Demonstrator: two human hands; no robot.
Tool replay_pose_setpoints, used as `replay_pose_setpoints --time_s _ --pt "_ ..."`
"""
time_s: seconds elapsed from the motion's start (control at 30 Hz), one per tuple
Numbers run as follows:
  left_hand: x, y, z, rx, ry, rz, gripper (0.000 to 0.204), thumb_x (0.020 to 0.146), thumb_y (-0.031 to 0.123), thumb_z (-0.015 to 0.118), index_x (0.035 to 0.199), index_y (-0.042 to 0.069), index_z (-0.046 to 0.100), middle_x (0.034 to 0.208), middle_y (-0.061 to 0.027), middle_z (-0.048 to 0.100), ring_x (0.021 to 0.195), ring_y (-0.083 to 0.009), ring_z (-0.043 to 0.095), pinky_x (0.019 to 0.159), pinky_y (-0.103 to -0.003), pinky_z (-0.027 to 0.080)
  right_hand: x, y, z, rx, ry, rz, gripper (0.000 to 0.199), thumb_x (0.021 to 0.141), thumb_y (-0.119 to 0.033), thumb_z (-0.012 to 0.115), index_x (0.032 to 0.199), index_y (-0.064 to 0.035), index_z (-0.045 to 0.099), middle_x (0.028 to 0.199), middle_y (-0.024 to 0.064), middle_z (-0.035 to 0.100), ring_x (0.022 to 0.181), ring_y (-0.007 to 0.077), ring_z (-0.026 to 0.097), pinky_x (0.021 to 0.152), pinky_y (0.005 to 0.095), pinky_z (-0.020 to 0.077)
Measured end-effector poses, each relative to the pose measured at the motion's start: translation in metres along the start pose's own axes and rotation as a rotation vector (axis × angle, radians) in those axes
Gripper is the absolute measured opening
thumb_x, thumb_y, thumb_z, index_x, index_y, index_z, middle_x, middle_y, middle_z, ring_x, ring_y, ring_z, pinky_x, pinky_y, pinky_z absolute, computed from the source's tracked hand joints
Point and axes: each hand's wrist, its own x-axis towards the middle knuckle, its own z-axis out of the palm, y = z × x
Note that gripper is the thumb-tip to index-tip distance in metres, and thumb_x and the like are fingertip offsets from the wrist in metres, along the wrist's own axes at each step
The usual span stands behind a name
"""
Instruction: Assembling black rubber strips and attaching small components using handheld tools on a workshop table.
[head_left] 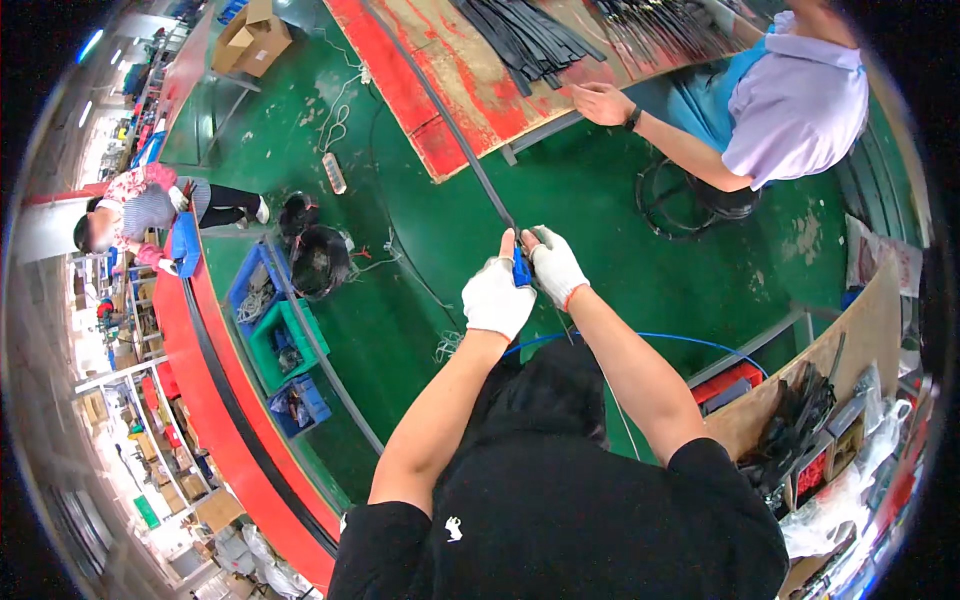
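Observation:
My left hand (498,299), in a white glove with bare fingertips, closes around a small blue hand tool (521,268) whose kind I cannot make out. Right beside it, my gloved right hand (556,268) pinches the near end of a long black strip (440,105). That strip runs away from my hands, over the corner of a red worktable (436,150), up to the top of the view. The fingers and the tool partly hide the strip's end.
A person (800,100) sits at the table's right by bundled black strips (525,40). Another person (150,205) stands left at a long red bench (215,390). Blue and green bins (262,345), a black bucket (320,262) and a power strip (334,173) lie about. A blue hose (680,340) curves right.

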Motion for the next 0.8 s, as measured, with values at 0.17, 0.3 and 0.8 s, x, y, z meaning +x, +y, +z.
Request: replay_pose_setpoints --time_s 0.17,0.3,0.8 --pt "0.007 -0.002 -0.002 0.006 -0.037 0.000 0.079 0.087 0.026 0.068 0.161 0.017 0.045 0.107 -0.0223 0.074 0.096 -0.0418 0.074 0.087 -0.048 0.059 0.013 0.025 -0.005 -0.087 -0.008 -0.100 0.034 0.109 -0.028 0.060 0.118 0.0040 0.068 0.102 0.0124 0.072 0.093 0.0188 0.064 0.085 0.0341 0.0513" --pt "0.010 -0.001 0.003 0.015 -0.052 -0.014 0.079 0.086 0.025 0.068 0.161 0.017 0.045 0.107 -0.0225 0.074 0.096 -0.0417 0.074 0.087 -0.048 0.059 0.017 0.015 -0.019 -0.170 -0.039 -0.098 0.038 0.106 -0.027 0.064 0.122 0.0060 0.069 0.104 0.0139 0.074 0.094 0.0192 0.065 0.086 0.0343 0.0515" --pt "0.036 -0.031 0.047 -0.067 -0.129 -0.051 0.082 0.083 0.022 0.070 0.161 0.019 0.046 0.113 -0.0231 0.075 0.100 -0.0429 0.073 0.088 -0.047 0.058 0.044 0.014 -0.044 -0.292 -0.185 0.123 0.038 0.099 -0.027 0.071 0.118 0.0062 0.074 0.107 0.0120 0.076 0.102 0.0200 0.066 0.095 0.0333 0.0492"
